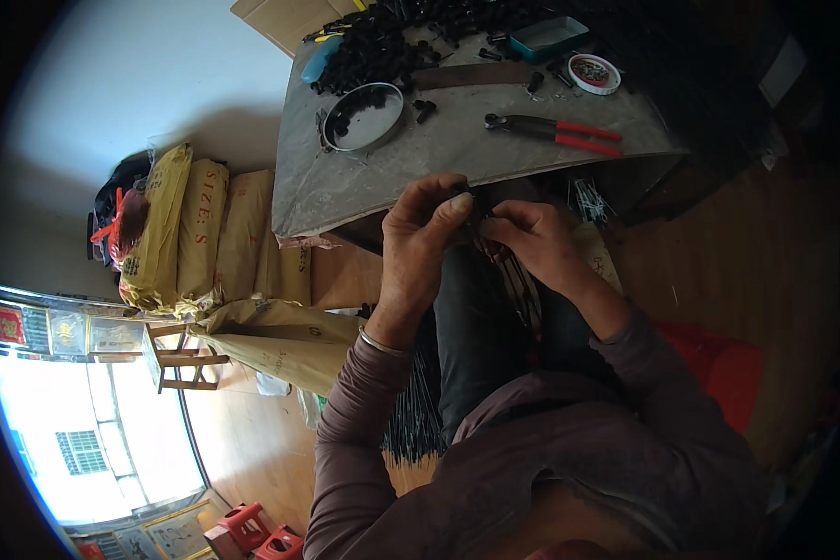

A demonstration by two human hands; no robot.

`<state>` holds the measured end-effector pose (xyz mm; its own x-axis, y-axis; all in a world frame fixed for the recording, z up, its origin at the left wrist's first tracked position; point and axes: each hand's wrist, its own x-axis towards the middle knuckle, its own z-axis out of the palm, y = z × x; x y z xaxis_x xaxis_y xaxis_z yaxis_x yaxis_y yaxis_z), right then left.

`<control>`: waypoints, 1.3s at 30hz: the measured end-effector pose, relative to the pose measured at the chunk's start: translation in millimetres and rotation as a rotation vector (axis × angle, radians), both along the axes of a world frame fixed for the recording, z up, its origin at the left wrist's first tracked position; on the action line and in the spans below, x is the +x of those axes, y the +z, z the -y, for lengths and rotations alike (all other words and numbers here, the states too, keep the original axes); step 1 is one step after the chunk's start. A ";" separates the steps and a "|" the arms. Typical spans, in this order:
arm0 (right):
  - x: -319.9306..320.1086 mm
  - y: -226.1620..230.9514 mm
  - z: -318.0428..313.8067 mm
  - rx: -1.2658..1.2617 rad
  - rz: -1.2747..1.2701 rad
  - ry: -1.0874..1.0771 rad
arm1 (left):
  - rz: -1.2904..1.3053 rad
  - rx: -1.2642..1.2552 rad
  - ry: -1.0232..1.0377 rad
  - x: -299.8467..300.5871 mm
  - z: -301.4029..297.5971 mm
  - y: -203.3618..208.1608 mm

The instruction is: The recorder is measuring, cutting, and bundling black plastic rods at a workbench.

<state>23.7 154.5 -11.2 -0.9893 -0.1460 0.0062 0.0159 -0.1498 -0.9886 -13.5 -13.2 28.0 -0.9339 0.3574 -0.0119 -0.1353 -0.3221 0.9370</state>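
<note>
Bench (pixel 310 182), upper centre: dish (pixel 375 119) at left, pliers (pixel 555 129) at right, tray (pixel 549 45) behind. Left hand (pixel 415 233), right hand (pixel 539 240): frame centre, before bench. Sacks (pixel 202 233): frame left.

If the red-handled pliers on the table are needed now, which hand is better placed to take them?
Probably the right hand: it is closer to the pliers' red handles, which point rightward, while the left hand lies farther left. Both seem occupied, though.

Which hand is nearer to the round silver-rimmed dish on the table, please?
Left. The left hand is in front of the round silver-rimmed dish and slightly right; the right hand is also in front, but farther right.
</note>
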 end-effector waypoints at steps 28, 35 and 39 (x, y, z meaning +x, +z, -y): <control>-9.9 1.8 -7.1 0.015 0.074 0.032 | -0.233 -0.211 0.362 13.9 -35.4 -12.9; 1.2 8.4 -0.3 0.155 -0.033 -0.080 | -0.737 -0.786 0.415 15.4 -30.8 14.5; 12.3 31.1 -5.8 0.543 -0.294 -0.191 | -0.708 -0.674 0.377 14.7 -19.1 6.7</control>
<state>36.0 160.3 19.9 -0.9665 -0.0256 0.2556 -0.2443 0.3993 -0.8837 1.1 5.9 34.8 -0.8545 0.1641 0.4929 0.5152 0.3889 0.7637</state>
